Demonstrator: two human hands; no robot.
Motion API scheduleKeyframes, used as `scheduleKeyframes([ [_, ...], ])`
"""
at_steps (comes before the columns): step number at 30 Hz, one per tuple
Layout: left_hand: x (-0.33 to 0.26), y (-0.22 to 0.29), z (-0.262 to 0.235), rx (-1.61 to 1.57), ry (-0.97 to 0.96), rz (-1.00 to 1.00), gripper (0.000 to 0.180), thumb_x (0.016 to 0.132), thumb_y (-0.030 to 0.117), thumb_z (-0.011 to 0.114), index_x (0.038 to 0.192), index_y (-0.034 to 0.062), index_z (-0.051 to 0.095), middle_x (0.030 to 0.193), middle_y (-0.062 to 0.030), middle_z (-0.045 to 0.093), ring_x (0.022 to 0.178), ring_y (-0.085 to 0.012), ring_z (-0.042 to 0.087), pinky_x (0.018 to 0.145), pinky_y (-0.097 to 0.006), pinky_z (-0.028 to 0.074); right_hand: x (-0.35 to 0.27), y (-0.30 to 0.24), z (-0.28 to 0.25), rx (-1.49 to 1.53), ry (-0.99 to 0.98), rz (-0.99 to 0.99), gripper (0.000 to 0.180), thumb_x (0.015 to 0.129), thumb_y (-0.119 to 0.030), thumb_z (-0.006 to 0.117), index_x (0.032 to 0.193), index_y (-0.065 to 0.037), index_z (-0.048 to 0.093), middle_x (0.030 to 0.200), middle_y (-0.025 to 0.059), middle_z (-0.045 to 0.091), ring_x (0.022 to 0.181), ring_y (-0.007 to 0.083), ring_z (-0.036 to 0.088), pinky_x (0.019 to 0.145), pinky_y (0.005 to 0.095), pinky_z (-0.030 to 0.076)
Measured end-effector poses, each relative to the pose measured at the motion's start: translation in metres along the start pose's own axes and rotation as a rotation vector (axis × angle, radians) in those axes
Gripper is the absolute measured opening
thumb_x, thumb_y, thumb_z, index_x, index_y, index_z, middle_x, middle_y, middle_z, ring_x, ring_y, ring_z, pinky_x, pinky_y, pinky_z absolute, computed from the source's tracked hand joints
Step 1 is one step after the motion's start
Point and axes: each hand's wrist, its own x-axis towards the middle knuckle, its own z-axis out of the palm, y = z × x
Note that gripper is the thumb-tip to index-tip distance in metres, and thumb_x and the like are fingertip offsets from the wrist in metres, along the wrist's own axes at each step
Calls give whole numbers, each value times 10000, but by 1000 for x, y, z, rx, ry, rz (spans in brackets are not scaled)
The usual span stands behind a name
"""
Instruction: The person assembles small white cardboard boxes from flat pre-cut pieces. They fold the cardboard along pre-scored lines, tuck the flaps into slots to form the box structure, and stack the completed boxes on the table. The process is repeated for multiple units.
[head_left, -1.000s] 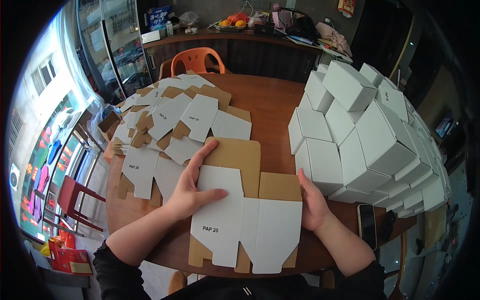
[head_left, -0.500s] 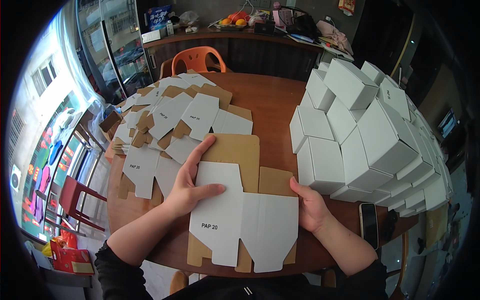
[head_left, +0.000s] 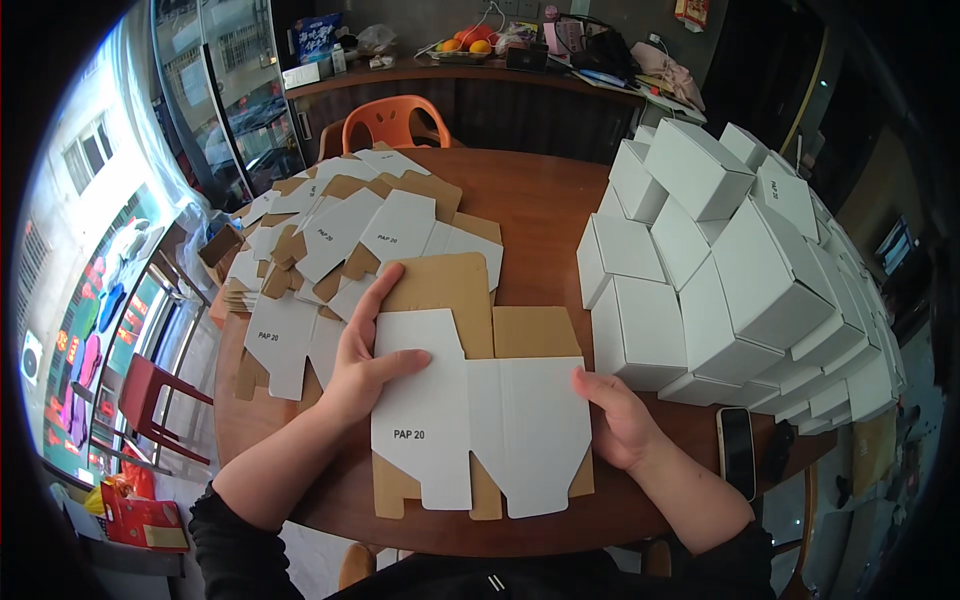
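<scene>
Between my two hands is a flattened cardboard box (head_left: 530, 420), white on its outer panels with brown flaps at the top and bottom. My left hand (head_left: 362, 365) grips its left edge, the thumb lying on the white panel and a finger along the brown top flap. At the right edge, my right hand (head_left: 615, 415) holds it with the thumb near the upper corner; its other fingers are mostly hidden. A loose pile of similar flat box blanks (head_left: 340, 235) lies beyond my left hand. Folded white boxes (head_left: 645, 325) are stacked high to the right.
The round brown wooden table (head_left: 540, 200) bears everything. A dark phone (head_left: 737, 452) lies near its right edge. An orange chair (head_left: 398, 122) stands at the far side, before a counter (head_left: 480, 72) with fruit and bags. A red stool (head_left: 165, 398) is at the left.
Both hands have kept hold of the flattened box. It has shifted slightly up and to the left, away from the table's near edge. The pile and the stack look unchanged.
</scene>
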Motion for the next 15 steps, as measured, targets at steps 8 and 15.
scheduleKeyframes([
  [8,2,1,-1,-7,-19,61,986,776,-55,716,1619,36,211,1502,-154,454,1343,-240,514,1113,-365,434,-1,0,4,51,11,-8,418,1056,-381,575,1212,-10,691,1169,68,714,1094,180,653,1010,367,477],
  [15,-1,1,8,-105,100,74,932,829,-64,704,1616,95,231,1467,-156,484,1310,-254,542,1070,-395,498,-4,0,4,-204,-13,-38,370,1035,-328,635,1201,-2,700,1166,73,715,1092,144,644,1005,339,479],
])
